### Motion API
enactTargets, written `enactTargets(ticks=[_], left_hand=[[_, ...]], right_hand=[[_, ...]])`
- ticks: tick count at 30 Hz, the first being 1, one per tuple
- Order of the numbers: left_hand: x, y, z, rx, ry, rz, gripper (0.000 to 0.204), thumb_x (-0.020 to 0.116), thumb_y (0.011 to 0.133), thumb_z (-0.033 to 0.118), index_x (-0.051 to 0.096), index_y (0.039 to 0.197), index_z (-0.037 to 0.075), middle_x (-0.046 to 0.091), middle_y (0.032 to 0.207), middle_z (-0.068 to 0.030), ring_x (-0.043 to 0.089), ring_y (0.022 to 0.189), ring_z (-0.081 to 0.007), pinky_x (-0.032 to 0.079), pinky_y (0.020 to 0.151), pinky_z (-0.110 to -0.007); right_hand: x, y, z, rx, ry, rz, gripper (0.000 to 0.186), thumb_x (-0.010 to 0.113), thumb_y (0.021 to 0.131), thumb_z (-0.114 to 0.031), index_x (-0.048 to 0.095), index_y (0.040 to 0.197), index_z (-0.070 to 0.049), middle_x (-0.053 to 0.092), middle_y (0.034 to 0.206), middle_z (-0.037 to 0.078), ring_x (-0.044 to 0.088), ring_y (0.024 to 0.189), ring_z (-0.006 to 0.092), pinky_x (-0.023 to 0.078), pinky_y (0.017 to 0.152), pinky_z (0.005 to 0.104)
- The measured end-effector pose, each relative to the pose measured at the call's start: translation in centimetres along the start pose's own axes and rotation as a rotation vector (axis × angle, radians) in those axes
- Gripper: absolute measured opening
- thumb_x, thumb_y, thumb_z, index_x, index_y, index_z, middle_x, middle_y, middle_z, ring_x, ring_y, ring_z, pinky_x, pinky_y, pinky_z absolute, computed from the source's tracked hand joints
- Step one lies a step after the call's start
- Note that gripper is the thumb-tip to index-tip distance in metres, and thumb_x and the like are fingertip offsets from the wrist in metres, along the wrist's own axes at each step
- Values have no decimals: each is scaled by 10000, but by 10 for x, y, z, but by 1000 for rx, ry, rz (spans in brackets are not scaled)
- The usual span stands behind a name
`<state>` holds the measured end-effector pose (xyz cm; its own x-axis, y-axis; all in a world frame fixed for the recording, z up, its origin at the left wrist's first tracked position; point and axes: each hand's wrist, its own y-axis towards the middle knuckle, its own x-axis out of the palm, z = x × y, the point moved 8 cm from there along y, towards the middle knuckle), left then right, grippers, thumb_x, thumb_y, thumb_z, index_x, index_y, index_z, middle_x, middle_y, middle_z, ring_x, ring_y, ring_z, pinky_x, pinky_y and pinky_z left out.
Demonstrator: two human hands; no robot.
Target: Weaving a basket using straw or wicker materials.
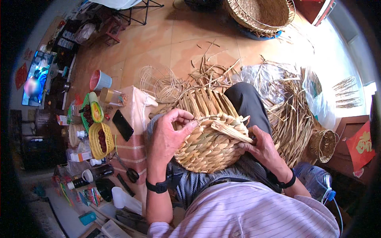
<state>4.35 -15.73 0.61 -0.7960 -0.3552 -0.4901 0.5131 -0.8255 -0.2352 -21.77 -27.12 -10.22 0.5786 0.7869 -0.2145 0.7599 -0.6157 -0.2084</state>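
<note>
A half-woven straw basket [210, 150] rests tilted on my lap, upright leaf strands [206, 103] standing along its far edge. My left hand [172, 135] is closed at the basket's upper left rim, thumb and fingertips pinching a strand there. My right hand [262, 146] grips the right side of the basket and the lower end of a pale flat strip [230, 131], which lies diagonally across the weave. The undersides of both hands' grips are partly hidden.
A cloth-covered table [139, 150] at left holds a phone [122, 125], scissors [131, 173] and plastic baskets [94, 141]. Loose straw [287, 127], a wire frame [156, 79] and a large woven basket [262, 12] are ahead and right. A water jug [307, 178] stands at lower right.
</note>
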Motion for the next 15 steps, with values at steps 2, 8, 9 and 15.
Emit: enactTargets(ticks=[2,8,9,15], left_hand=[[1,-3,-3,-35,-4,10,212,804,898,79,695,1056,-11,677,917,-6,626,851,-104,531,818,-278],[4,-4,-1,54,153,-4,255,816,885,109,684,1065,-15,715,939,-103,683,884,-204,551,826,-356],[5,-3,-4,43,147,-19,241,809,883,84,674,1059,-10,687,923,-66,654,877,-167,539,828,-326],[12,-7,-8,53,200,13,296,822,872,110,664,1100,6,694,961,-119,670,884,-245,549,835,-383]], right_hand=[[0,0,-1,-27,20,1,442,874,903,-257,618,1126,25,588,858,115,505,743,153,486,668,338],[0,-1,-3,-46,-22,-17,433,868,907,-257,612,1120,19,583,852,139,517,734,189,479,667,365],[0,0,-5,-63,-63,-11,435,872,899,-259,611,1109,19,584,849,148,522,728,206,480,668,374],[1,2,-6,-122,-217,8,417,881,877,-237,607,1063,18,591,843,172,534,717,272,485,677,405]])
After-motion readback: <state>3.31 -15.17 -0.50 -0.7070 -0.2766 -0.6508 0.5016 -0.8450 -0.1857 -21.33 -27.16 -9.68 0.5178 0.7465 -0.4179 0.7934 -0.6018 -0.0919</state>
